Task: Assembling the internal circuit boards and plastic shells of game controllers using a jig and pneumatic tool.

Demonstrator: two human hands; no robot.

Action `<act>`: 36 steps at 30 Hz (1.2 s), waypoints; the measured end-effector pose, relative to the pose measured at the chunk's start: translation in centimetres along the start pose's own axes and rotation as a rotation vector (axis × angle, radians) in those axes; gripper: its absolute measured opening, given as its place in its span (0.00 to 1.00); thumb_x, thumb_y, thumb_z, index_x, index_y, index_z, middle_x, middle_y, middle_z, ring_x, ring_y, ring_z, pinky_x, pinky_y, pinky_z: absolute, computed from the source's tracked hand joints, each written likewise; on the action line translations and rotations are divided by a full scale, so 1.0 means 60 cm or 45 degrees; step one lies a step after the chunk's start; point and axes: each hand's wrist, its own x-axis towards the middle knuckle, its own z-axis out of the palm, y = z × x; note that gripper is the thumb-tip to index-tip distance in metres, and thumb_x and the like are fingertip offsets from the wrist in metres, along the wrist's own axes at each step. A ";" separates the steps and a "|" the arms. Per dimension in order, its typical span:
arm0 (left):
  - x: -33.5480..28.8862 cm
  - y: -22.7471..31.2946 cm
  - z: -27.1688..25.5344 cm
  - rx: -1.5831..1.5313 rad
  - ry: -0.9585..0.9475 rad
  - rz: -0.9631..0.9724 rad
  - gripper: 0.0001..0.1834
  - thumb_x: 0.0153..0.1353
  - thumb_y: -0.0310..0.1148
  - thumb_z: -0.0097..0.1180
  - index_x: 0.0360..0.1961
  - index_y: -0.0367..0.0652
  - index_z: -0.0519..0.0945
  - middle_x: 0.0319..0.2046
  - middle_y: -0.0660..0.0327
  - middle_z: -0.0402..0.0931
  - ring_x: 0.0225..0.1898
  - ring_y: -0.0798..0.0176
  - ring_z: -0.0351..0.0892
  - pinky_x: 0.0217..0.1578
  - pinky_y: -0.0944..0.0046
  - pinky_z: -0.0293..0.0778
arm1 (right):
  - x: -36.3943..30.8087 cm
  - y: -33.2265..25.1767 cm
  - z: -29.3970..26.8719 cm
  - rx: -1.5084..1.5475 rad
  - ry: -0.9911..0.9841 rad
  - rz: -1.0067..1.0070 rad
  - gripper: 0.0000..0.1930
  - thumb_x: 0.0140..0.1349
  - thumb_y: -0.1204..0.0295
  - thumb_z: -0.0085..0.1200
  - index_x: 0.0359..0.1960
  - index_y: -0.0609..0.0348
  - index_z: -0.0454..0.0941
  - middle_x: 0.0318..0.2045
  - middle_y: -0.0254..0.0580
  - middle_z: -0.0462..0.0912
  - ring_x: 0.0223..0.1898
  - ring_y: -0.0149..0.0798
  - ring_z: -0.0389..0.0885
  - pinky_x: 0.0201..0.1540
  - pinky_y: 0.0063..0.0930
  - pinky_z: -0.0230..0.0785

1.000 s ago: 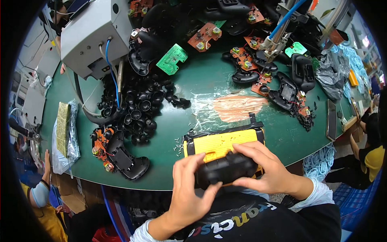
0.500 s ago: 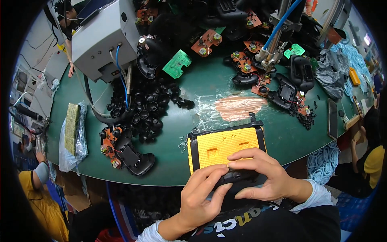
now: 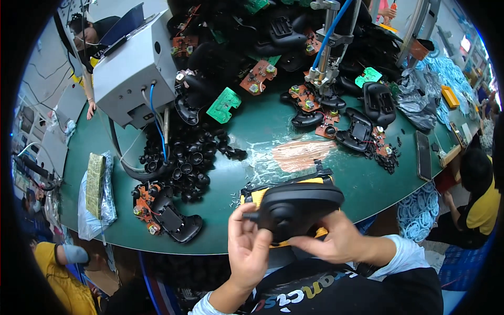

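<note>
Between my two hands a black game controller [image 3: 302,202] is raised above the front edge of the table, somewhat smeared by motion. My left hand [image 3: 249,249] grips its left end, thumb on the near face and fingers curled behind. At the lower right, my right hand [image 3: 333,239] holds it with the thumb along its underside; the other fingers are partly hidden. Beneath the controller lies a yellow textured pad [image 3: 259,196] edged with black tape, now mostly covered. Small screws [image 3: 235,199] are scattered just left of the pad.
A pile of black thumbstick caps [image 3: 184,157] spreads at mid-left, near an opened controller [image 3: 176,215] with orange circuit boards. A grey machine [image 3: 134,68] stands behind. More controllers [image 3: 362,128] lie at right under a metal-rod fixture [image 3: 328,47]. Co-workers sit on both sides.
The controller has come up from low at the pad's near edge and turned, so its broad face shows. Both hands have shifted their hold, and the view has moved slightly.
</note>
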 end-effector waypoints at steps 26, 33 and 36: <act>0.093 0.054 -0.035 1.405 -0.589 0.876 0.18 0.45 0.23 0.70 0.40 0.36 0.80 0.48 0.51 0.81 0.50 0.47 0.81 0.52 0.53 0.77 | 0.081 -0.006 -0.111 -1.021 -0.005 -1.010 0.18 0.46 0.75 0.70 0.40 0.63 0.80 0.44 0.53 0.83 0.44 0.53 0.85 0.46 0.39 0.81; 0.028 0.018 -0.042 1.499 -0.833 0.648 0.29 0.42 0.34 0.75 0.47 0.38 0.81 0.52 0.52 0.79 0.54 0.51 0.78 0.55 0.54 0.75 | -0.029 0.009 -0.134 -1.182 -0.159 -0.707 0.24 0.47 0.65 0.73 0.45 0.62 0.82 0.48 0.50 0.83 0.50 0.50 0.82 0.52 0.41 0.76; 0.068 0.017 -0.007 1.550 -0.809 0.602 0.32 0.43 0.35 0.74 0.53 0.46 0.79 0.58 0.48 0.72 0.57 0.43 0.74 0.56 0.47 0.70 | 0.061 -0.074 -0.171 -1.427 0.460 -0.947 0.22 0.55 0.75 0.65 0.52 0.67 0.75 0.47 0.56 0.81 0.51 0.47 0.81 0.50 0.34 0.76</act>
